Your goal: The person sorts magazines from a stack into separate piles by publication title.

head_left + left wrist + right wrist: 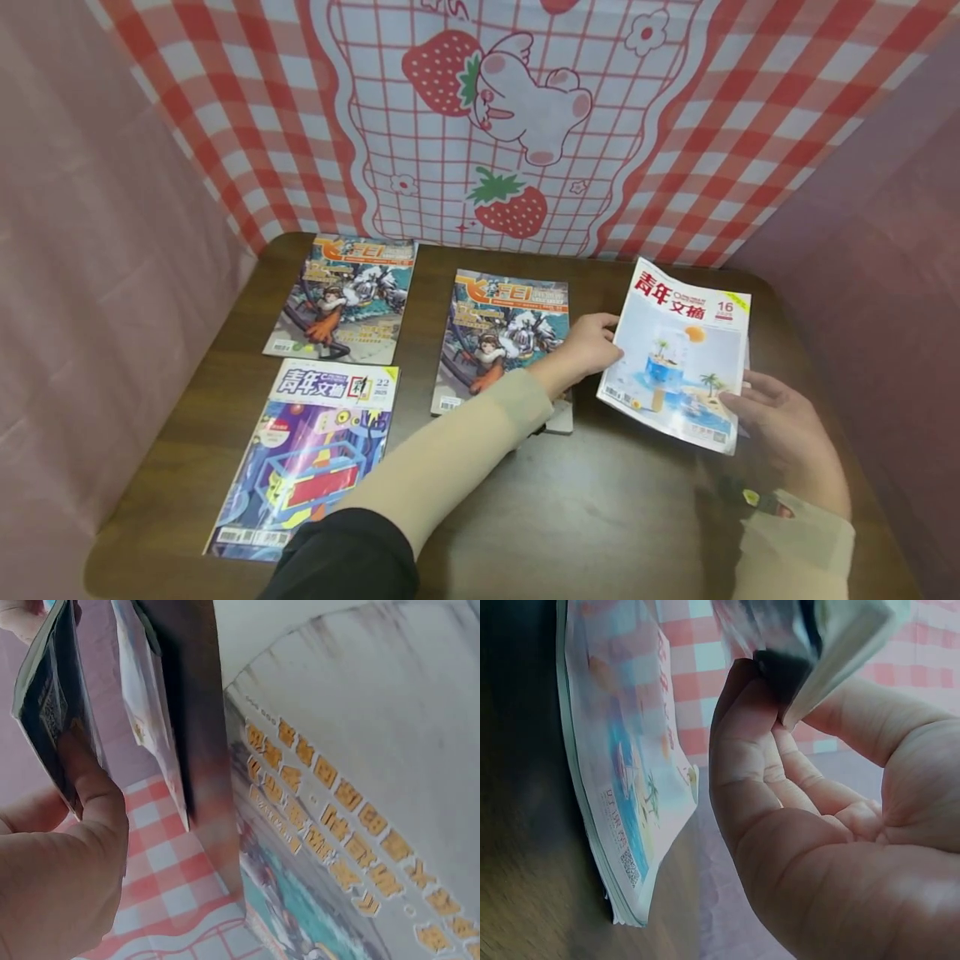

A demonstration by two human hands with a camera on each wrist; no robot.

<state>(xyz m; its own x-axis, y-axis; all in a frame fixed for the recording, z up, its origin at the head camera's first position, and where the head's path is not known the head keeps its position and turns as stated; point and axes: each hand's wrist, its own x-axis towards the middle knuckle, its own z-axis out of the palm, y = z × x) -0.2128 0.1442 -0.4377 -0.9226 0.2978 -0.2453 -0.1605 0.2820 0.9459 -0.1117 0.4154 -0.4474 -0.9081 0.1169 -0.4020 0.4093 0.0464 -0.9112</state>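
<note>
Both hands hold up a white-covered magazine [678, 358] with a beach picture, over the right part of the table. The left hand [588, 343] pinches its left edge, with the thumb against the dark back in the left wrist view. At the lower right edge, the right hand [787, 429] grips it between thumb and fingers. Beneath, apart from the held one, a second magazine with a like beach cover [626, 772] lies on the table; the held one mostly hides it in the head view. A comic magazine [502, 329] lies beside the left forearm, partly covered by it.
A matching comic magazine [345, 300] lies at the back left of the brown table [570, 517]. In front of it is a purple magazine [307, 450], partly behind the left sleeve. A checked strawberry cloth [480, 125] hangs behind the table.
</note>
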